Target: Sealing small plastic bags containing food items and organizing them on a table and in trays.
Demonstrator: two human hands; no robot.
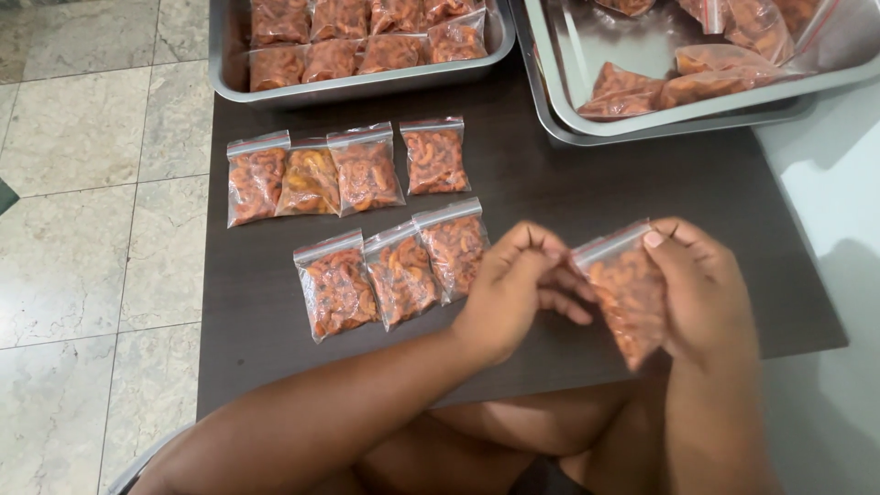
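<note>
Over dark table (642, 183), snack bag (628, 293) between both hands (605, 284).

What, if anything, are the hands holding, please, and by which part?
Both hands, left hand and right hand, hold one small snack bag by its sealed top edge.

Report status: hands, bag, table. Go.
Both hands, left hand and right hand, pinching small snack bag at its zip top. Seven filled bags lie left. Nothing obstructing.
</note>
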